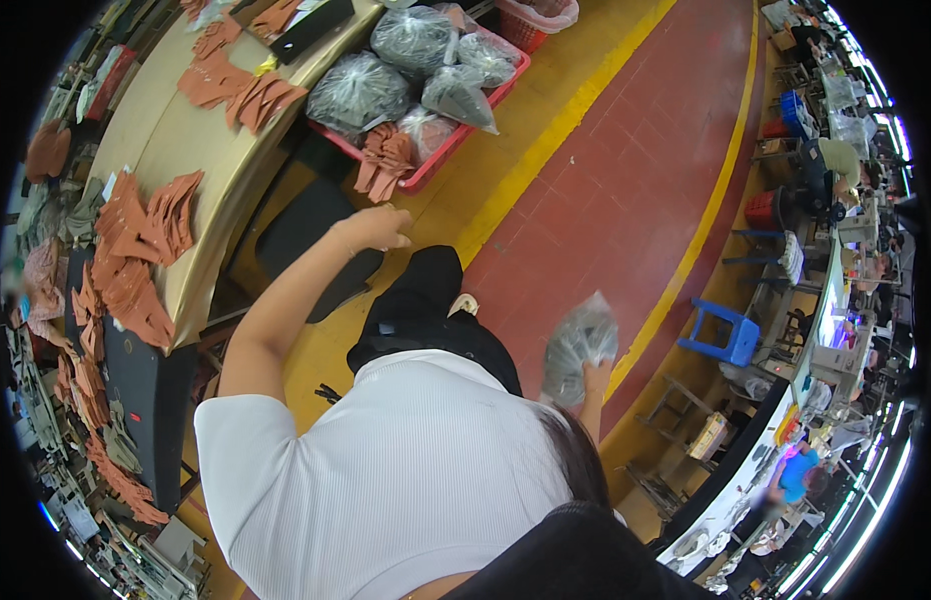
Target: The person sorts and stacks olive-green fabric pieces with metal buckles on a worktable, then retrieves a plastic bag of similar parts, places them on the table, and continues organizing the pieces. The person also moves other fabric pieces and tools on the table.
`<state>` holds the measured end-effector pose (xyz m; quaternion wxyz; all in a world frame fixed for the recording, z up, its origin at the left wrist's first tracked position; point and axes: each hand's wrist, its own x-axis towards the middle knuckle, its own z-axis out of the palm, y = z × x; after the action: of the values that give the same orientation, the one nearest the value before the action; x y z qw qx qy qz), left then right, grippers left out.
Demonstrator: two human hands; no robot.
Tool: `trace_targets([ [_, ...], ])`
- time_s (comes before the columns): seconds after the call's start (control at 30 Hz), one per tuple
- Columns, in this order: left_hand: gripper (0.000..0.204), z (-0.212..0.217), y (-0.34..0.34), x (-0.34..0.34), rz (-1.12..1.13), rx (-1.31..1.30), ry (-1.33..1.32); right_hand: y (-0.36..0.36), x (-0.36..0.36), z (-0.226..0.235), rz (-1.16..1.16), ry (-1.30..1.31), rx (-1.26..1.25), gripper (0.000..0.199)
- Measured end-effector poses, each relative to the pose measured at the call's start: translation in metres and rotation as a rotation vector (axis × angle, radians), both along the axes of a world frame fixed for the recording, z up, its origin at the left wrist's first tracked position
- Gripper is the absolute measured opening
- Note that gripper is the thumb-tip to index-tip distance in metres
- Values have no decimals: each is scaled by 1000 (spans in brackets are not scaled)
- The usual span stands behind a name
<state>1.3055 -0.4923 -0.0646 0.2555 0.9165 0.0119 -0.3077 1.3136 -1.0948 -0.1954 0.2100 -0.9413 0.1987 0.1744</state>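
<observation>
Head view: right hand (596, 376) grip closed on clear plastic bag (575, 350); bag lies just left and forward of it, long axis pointing ahead. Left hand (378, 229) farther off, loosely curled, contents cannot tell, near rust-coloured pieces (386, 158) on red crate (418, 182). Black-clad leg (430, 285) between; worktop (225, 165) left, blue stool (723, 335) right.

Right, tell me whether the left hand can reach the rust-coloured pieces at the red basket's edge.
Probably yes: the left hand looks close to the rust-coloured pieces, which lie uncovered at the edge of the red basket, and nothing visible stands between.
</observation>
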Motion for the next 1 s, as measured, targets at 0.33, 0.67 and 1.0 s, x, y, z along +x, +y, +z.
trace_targets([
  [0.33, 44, -102, 103, 287, 236, 187, -250, 103, 296, 47, 132, -218, 10, 43],
  [0.67, 89, -219, 103, 511, 164, 455, -235, 234, 448, 71, 188, -105, 228, 35],
  [1.0, 41, -225, 156, 576, 485, -116, -404, 324, 571, 56, 430, -7, 323, 34],
])
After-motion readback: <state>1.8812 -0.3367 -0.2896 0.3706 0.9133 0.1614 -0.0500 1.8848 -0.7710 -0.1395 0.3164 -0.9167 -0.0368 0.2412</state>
